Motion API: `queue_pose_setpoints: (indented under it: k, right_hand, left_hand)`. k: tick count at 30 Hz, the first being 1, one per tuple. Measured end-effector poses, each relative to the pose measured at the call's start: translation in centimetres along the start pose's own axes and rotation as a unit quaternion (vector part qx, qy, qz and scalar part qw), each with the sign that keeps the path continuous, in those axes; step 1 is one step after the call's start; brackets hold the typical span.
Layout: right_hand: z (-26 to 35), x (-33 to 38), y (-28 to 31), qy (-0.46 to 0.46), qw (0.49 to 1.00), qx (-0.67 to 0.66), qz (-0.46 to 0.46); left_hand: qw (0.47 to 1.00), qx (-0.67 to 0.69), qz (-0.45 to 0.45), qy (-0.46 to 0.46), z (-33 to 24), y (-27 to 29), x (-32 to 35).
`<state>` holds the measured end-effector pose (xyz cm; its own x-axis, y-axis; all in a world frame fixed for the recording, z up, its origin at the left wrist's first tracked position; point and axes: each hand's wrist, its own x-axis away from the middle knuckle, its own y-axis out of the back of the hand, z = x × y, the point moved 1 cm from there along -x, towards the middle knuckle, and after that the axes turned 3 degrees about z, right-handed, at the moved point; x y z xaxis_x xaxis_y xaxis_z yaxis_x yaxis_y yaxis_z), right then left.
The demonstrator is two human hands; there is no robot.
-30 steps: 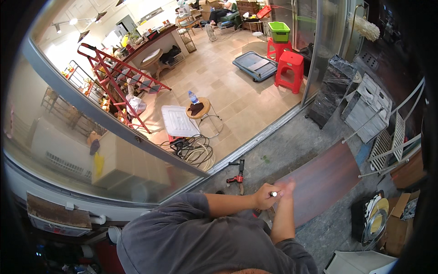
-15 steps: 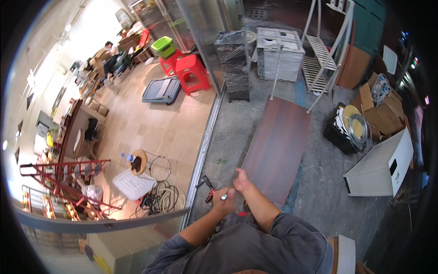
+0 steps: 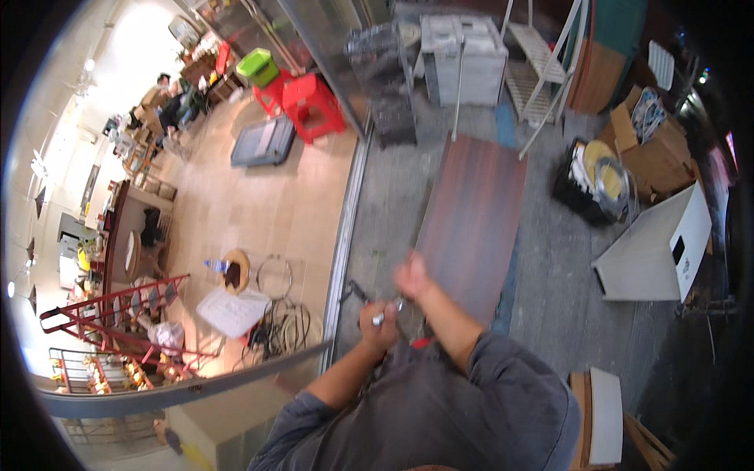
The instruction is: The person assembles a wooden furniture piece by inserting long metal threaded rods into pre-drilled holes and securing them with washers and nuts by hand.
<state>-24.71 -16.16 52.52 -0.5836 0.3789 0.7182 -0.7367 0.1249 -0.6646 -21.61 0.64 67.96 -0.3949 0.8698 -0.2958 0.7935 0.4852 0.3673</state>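
My left hand (image 3: 378,331) is closed around a short silvery tool (image 3: 378,319) with a pale rounded end. A shiny metal part (image 3: 401,304) shows beside its fingers; the tool's exact kind cannot be made out. Slightly farther ahead, my right hand (image 3: 412,277) is raised with its fingers loosely apart. It is blurred by motion, and nothing shows in it. Beyond the hands, a reddish-brown wooden board (image 3: 475,212) lies flat on the grey ground. A dark tool (image 3: 356,292) lies just past my left hand, partly covered by it.
A metal door track (image 3: 345,212) separates the ground from a tiled room with red stools (image 3: 312,108), a red ladder (image 3: 110,306) and coiled cables (image 3: 283,330). Pale metal steps (image 3: 530,86) stand at the board's far end. A black crate (image 3: 585,184), cardboard box (image 3: 652,149) and white panel (image 3: 656,251) are right.
My right hand has lifted away from the left, farther ahead over the board's edge. My left hand keeps its hold on the silvery tool. The whole view has shifted slightly.
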Motion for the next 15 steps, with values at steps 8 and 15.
queue_pose_setpoints:
  k: [8, 15]
  right_hand:
    - [-9.4, -1.6, 8.5, -0.118, 0.988, -0.064, -0.077]
    - [1.6, 2.1, -0.5, 0.107, 0.991, 0.023, -0.077]
  left_hand:
    - [0.994, 0.097, 0.026, -0.034, -1.2, -2.1, 0.5]
    - [0.989, 0.143, 0.02, 0.013, -1.1, -0.6, 0.8]
